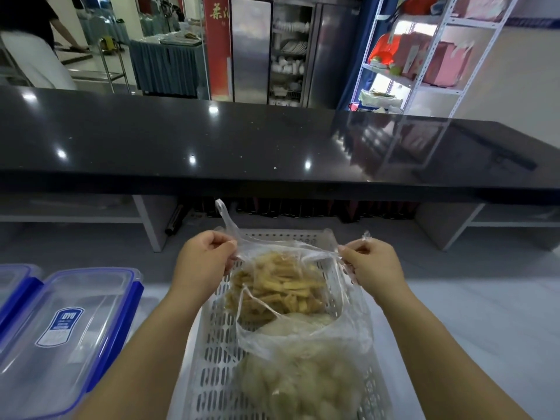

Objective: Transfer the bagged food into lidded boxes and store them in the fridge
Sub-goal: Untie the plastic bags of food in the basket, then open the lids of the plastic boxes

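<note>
A clear plastic bag (303,331) of yellow strip-shaped food (278,289) rests in a white perforated basket (212,344) on the pale counter. My left hand (203,262) grips the bag's left handle and my right hand (369,265) grips its right handle, pulling the mouth apart. A second bag of pale round pieces (300,386) lies in the basket nearer to me. To the left sits a clear lidded box (69,338) with blue clips, its lid on. Another such box (12,283) shows at the far left edge.
A black glossy raised counter (242,140) runs across behind the basket. Beyond it stand a steel cabinet with dishes (288,53) and a white shelf rack (424,56) with pink bags. A person (30,40) stands at the back left.
</note>
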The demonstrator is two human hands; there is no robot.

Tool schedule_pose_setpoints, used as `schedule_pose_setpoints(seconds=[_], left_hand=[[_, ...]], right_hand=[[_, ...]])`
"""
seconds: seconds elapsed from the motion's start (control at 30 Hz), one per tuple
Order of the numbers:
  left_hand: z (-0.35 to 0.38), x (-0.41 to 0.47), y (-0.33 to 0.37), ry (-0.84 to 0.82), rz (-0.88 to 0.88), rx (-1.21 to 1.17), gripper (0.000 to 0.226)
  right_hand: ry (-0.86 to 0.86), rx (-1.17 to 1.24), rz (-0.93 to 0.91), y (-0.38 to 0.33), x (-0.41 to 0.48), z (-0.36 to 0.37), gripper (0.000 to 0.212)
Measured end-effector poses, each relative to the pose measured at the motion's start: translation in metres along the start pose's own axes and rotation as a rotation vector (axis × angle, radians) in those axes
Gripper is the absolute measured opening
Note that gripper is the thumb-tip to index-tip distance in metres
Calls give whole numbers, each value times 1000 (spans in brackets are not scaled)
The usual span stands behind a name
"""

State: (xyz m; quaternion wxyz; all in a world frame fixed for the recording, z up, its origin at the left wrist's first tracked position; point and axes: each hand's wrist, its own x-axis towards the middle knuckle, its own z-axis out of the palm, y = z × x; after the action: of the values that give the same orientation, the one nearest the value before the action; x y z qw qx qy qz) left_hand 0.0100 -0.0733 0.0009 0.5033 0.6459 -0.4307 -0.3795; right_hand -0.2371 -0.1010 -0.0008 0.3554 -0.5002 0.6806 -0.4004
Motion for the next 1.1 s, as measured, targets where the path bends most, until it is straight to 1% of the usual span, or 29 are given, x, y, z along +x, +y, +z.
schedule_pose_setpoints(seconds=[0.03, 0.1, 0.2, 0.27, 0.3, 0.4, 0.5, 0.67, 0.77, 0.93, 1.1], left_hand=[[-2, -3, 0, -6, 16, 20, 13], [-8, -7, 1, -4, 54, 68, 18], [-18, -16, 0, 8, 98, 141, 21], [-25, -24, -3, -2, 90, 156, 19], [-28, -28, -5, -6, 83, 169, 17], [-35, -44, -9, -11, 70, 257, 15], [-45, -63, -12, 12, 62, 339, 15], [-71, -96, -17, 29, 21, 493, 13], [-93, -111, -24, 50, -9, 538, 12], [-139, -124, -47, 130, -19, 493, 12], [-188, -107, -67, 209, 33, 537, 6]], right_hand=[[11, -18, 0, 0, -1, -3, 15], [82, -118, -27, -2, -4, -13, 25], [208, -278, -124, -9, -13, -35, 34], [238, -294, -207, -14, -19, -49, 33], [224, -283, -256, -18, -22, -53, 29], [108, -270, -383, -30, -34, -55, 19], [-59, -283, -468, -43, -47, -44, 13], [-391, -397, -597, -66, -77, -13, 21], [-536, -508, -663, -80, -95, 10, 26], [-677, -677, -744, -94, -119, 59, 38], [-695, -797, -701, -96, -137, 113, 43]])
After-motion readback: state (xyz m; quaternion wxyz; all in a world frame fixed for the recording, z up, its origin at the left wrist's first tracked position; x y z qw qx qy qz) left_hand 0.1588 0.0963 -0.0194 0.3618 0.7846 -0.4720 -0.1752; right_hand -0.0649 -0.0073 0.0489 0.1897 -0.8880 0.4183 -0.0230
